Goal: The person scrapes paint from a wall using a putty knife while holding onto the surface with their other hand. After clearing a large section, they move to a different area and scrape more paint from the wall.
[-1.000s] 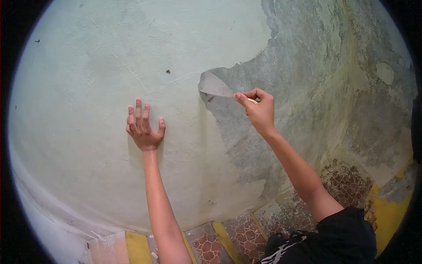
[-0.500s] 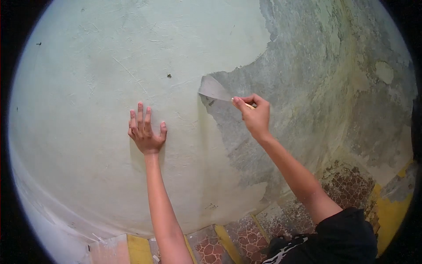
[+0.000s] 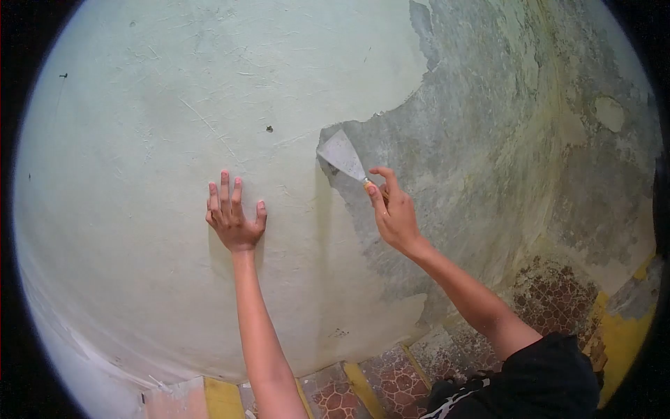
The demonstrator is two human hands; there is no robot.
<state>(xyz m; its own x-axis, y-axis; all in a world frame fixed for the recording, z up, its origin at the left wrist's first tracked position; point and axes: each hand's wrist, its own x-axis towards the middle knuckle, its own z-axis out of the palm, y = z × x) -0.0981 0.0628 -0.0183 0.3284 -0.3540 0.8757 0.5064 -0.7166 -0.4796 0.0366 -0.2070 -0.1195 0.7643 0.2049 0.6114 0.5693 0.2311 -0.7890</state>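
Note:
My right hand (image 3: 396, 215) grips a putty knife (image 3: 342, 155) by its short wooden handle, the index finger lifted off it. The broad metal blade points up and left, over bare grey plaster beside the broken edge of the pale green paint (image 3: 293, 84). Whether the blade touches the wall cannot be made out. To the left, my left hand (image 3: 236, 218) rests on the painted surface with its fingers spread. It holds nothing.
Bare grey plaster (image 3: 474, 140) covers the wall's right side up to a corner. Below runs a floor with reddish patterned tiles (image 3: 398, 373) and yellow strips (image 3: 223, 398), dusty in places. A small dark hole (image 3: 269, 129) marks the paint above my left hand.
My right hand has dropped slightly and turned, so the putty knife's blade now shows its flat face and points more upward. My left hand stays on the same part of the wall.

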